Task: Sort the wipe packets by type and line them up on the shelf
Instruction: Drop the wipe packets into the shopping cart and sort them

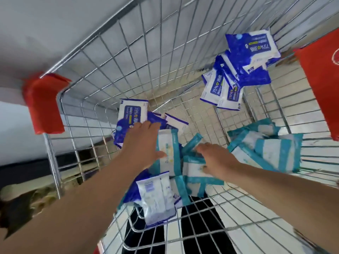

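Reaching: both bare arms stretch from the lower edge of the frame into the wire cart (102,74), seen from above in the head view.
Left hand (143,143): at frame centre, fingers straight and spread, released. The fingertips lie over the blue packets (132,112) heaped centre-left in the cart, and the thumb lies across a teal packet (167,142).
Right hand (218,158): just right of centre, resting on a second teal packet (192,167). Blur hides the fingers, so I cannot tell whether they grasp it.
Blue stack (251,50): upper right, several overlapping packets leaning on the cart's wall, some printed "75%".
Teal pile (271,151): right of the right hand, packets overlapping against the right-hand wall.
Pale packet (157,197): lower centre, white with blue edges, standing against the near wall.
Red corner cap (44,105): left of the frame, on the cart's rim.
Red panel (322,85): right edge of the frame.
Floor: pale tiles showing through the mesh.
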Demonstrator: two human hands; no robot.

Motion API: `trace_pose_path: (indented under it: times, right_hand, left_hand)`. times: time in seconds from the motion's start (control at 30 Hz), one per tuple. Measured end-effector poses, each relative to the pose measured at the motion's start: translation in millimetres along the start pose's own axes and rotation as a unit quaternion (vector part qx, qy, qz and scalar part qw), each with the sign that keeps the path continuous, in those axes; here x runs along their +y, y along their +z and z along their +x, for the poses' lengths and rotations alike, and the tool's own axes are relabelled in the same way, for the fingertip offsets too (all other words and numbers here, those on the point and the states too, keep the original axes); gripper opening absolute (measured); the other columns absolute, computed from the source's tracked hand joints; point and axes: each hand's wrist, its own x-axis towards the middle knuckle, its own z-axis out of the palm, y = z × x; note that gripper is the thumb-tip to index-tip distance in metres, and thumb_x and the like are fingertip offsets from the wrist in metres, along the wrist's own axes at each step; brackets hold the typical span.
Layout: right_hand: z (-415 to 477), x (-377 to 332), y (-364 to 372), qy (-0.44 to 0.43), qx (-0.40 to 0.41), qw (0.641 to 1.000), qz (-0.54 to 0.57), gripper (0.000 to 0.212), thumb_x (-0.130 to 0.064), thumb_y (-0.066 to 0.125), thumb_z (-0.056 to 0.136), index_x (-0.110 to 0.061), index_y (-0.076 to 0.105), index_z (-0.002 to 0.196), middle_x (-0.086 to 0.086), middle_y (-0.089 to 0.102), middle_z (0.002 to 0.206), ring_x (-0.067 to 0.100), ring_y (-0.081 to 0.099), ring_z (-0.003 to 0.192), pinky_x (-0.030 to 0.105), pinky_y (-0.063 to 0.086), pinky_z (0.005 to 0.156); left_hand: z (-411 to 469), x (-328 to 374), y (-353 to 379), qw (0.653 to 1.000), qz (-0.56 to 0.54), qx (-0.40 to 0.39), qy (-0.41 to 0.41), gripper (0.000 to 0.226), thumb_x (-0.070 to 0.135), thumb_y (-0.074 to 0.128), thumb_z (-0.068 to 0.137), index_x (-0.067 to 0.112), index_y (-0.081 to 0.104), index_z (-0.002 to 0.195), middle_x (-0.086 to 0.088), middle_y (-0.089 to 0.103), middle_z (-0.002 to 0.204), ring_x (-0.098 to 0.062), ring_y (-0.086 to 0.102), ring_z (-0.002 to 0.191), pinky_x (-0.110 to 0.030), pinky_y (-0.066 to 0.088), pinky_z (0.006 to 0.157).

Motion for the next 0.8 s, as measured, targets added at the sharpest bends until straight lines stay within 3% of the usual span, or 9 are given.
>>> trace_pose_path:
  times: [0.13, 0.17, 0.23, 0.33, 0.47, 0.57, 0.67, 0.8]
  right_hand:
    - [3, 9, -6, 0.049, 0.028, 0.989, 0.138, 0.033, -0.023, 0.073, 0.081, -0.023, 0.061, 0.111, -0.004, 0.063, 0.100, 0.016, 0.060, 0.090, 0.026, 0.041, 0.069]
    - [4, 12, -9, 0.076, 0.051, 0.980, 0.174, 0.021, -0.025, 0.073, 0.082, -0.019, 0.059, 0.096, -0.004, 0.059, 0.089, 0.014, 0.056, 0.079, 0.026, 0.037, 0.063]
    - [4, 16, -15, 0.125, 0.083, 0.963, 0.224, 0.027, -0.024, 0.070, 0.085, -0.020, 0.044, 0.076, -0.003, 0.049, 0.076, 0.009, 0.044, 0.063, 0.025, 0.029, 0.052]
    - [2, 20, -19, 0.162, 0.086, 0.948, 0.260, 0.028, -0.023, 0.067, 0.087, -0.018, 0.042, 0.077, -0.001, 0.048, 0.073, 0.008, 0.041, 0.060, 0.025, 0.027, 0.049]
    - [-3, 14, -11, 0.175, 0.051, 0.937, 0.297, 0.024, -0.020, 0.069, 0.085, -0.011, 0.048, 0.090, 0.000, 0.050, 0.079, 0.012, 0.046, 0.066, 0.024, 0.032, 0.051]
    - [-6, 9, -1, 0.160, 0.015, 0.951, 0.263, 0.029, -0.017, 0.073, 0.079, -0.013, 0.046, 0.091, 0.001, 0.053, 0.084, 0.016, 0.051, 0.076, 0.024, 0.037, 0.054]
    - [-8, 8, 4, 0.149, -0.036, 0.957, 0.244, 0.036, -0.012, 0.076, 0.075, -0.010, 0.053, 0.103, 0.004, 0.059, 0.097, 0.021, 0.059, 0.089, 0.026, 0.045, 0.063]
    - [-2, 15, -11, 0.137, 0.012, 0.958, 0.253, 0.004, -0.011, 0.064, 0.085, -0.011, 0.060, 0.084, 0.001, 0.056, 0.071, 0.015, 0.055, 0.062, 0.020, 0.036, 0.046]
  left_hand:
    - [-2, -5, 2, 1.000, -0.009, -0.027, -0.010, 0.064, 0.050, 0.074, 0.075, 0.018, 0.052, 0.126, -0.005, 0.055, 0.124, -0.027, 0.052, 0.115, -0.038, 0.040, 0.095]
    - [-4, -9, 1, 0.999, -0.034, -0.033, -0.019, 0.059, 0.046, 0.073, 0.077, 0.017, 0.054, 0.124, -0.005, 0.056, 0.124, -0.027, 0.053, 0.115, -0.038, 0.042, 0.095]
    - [-9, -16, -3, 0.996, -0.070, -0.049, -0.038, 0.054, 0.039, 0.073, 0.080, 0.014, 0.054, 0.124, -0.006, 0.055, 0.127, -0.028, 0.052, 0.116, -0.037, 0.043, 0.095]
    - [-14, -22, -10, 0.993, -0.069, -0.077, -0.049, 0.052, 0.031, 0.070, 0.084, 0.012, 0.051, 0.128, -0.007, 0.052, 0.133, -0.027, 0.049, 0.121, -0.034, 0.041, 0.096]
    - [-17, -18, -10, 0.994, -0.084, -0.056, -0.044, 0.041, 0.025, 0.065, 0.087, 0.015, 0.052, 0.125, -0.006, 0.055, 0.130, -0.027, 0.051, 0.118, -0.036, 0.043, 0.095]
    - [-17, -12, -7, 0.992, -0.107, -0.058, -0.033, 0.044, 0.034, 0.063, 0.089, 0.017, 0.050, 0.127, -0.005, 0.054, 0.131, -0.025, 0.049, 0.119, -0.035, 0.041, 0.095]
    - [-16, -8, -6, 0.985, -0.151, -0.066, -0.045, 0.046, 0.039, 0.061, 0.090, 0.015, 0.050, 0.127, -0.006, 0.054, 0.128, -0.023, 0.050, 0.113, -0.031, 0.038, 0.088]
    - [-16, -10, -15, 0.982, -0.163, -0.084, -0.046, 0.044, 0.032, 0.062, 0.091, 0.014, 0.049, 0.129, -0.006, 0.052, 0.130, -0.022, 0.048, 0.115, -0.027, 0.035, 0.084]
